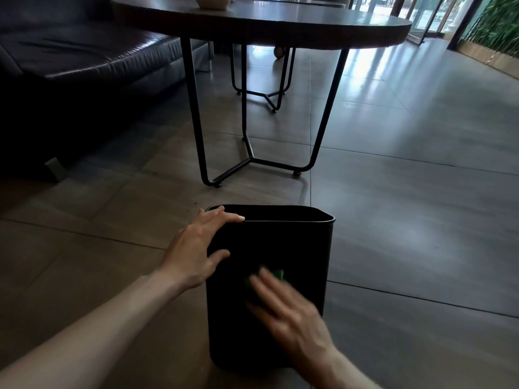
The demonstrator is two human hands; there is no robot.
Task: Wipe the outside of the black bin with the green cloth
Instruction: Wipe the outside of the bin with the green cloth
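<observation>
1. Fingers (pixel 269 287) of our right hand (pixel 292 318) lie straight and spread flat, pressing the green cloth (pixel 278 275) against the near wall of the black bin (pixel 303 248); the hand is blurred, so we cannot tell how much cloth sits under the palm (only a small patch shows past the fingertips).
2. Our left hand (pixel 196 248) rests on the bin's near left corner, fingers laid straight over the rim and the thumb against the near wall. It steadies rather than grips.
3. We judge the bin light, stiff and smooth-sided, likely to slide or tip on the floor tiles (pixel 407 234) under a sideways push, so the rim corner is the sensible place to hold it.
4. We judge the cloth soft and thin, apt to bunch or slip out from under flat fingers. An even press should keep it in place.
5. The bin stands upright on the floor, just in front of the round table (pixel 266 26) and its black metal legs (pixel 252 161), with a dark sofa (pixel 70 57) off to the far left.
6. The far and right walls look unreached from here (a guess).
</observation>
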